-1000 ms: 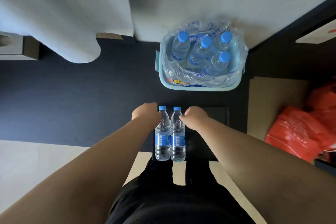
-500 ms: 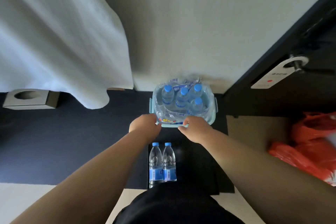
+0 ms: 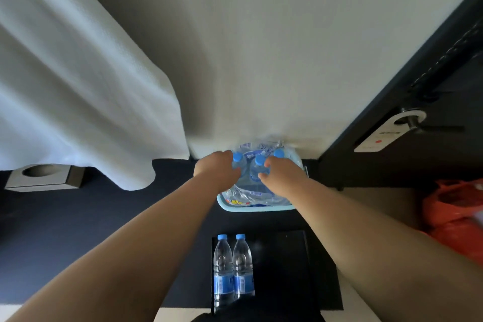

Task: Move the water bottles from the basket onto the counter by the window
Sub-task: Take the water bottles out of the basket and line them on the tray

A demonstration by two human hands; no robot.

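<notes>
1. In the basket (image 3: 257,208) at the far edge of the counter (image 3: 78,230), the bottles stand upright, caps up.
2. The left hand (image 3: 217,168) has its grip curled round the left bottle (image 3: 238,162).
3. The right hand (image 3: 282,175) has its grip curled round the middle bottle (image 3: 258,166).
4. Two more bottles (image 3: 232,269) stand upright, touching, on the black tray (image 3: 282,269).

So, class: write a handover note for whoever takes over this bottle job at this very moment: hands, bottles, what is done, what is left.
Left hand: grips the left bottle in the basket.
Right hand: seems to grip the middle bottle.
A third cap shows behind; more may be hidden.
Done: two bottles stand on the counter.
Left: lift out the basket's bottles and stand them beside those two.
</notes>
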